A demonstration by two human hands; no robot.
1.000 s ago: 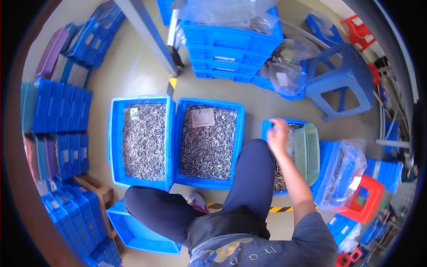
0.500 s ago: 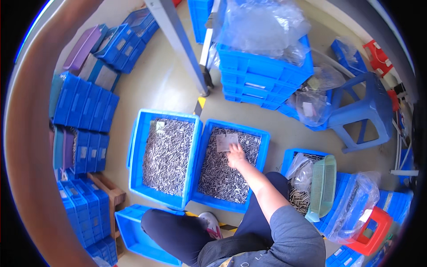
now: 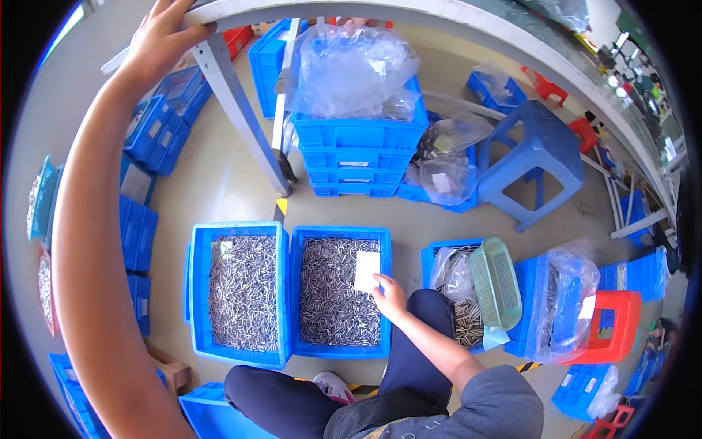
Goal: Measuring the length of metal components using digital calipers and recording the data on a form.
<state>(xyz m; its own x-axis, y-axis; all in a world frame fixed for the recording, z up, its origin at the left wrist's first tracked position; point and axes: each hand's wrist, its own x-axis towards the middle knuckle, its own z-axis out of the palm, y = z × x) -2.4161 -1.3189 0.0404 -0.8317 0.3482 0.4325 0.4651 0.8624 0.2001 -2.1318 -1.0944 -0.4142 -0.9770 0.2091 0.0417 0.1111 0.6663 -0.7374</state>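
The right hand (image 3: pixel 391 298) has the white card (image 3: pixel 368 272) pinched near its lower right corner between thumb and fingers, which leaves most of the card's face uncovered; a light hold there should serve best, since a hard squeeze could crease it. The card is over the right-hand tray (image 3: pixel 340 351), just inside the middle of its right edge, above the metal pins (image 3: pixel 333 293); whether it touches them cannot be told. Handled well, it is kept fairly flat and lifted rather than dragged, so that it scoops up no pins, and the wrist clears the tray's right edge without knocking it. The left hand (image 3: pixel 162 40) lies at the edge of the table frame (image 3: pixel 285 8), its grip unclear; a steady rest there would help balance
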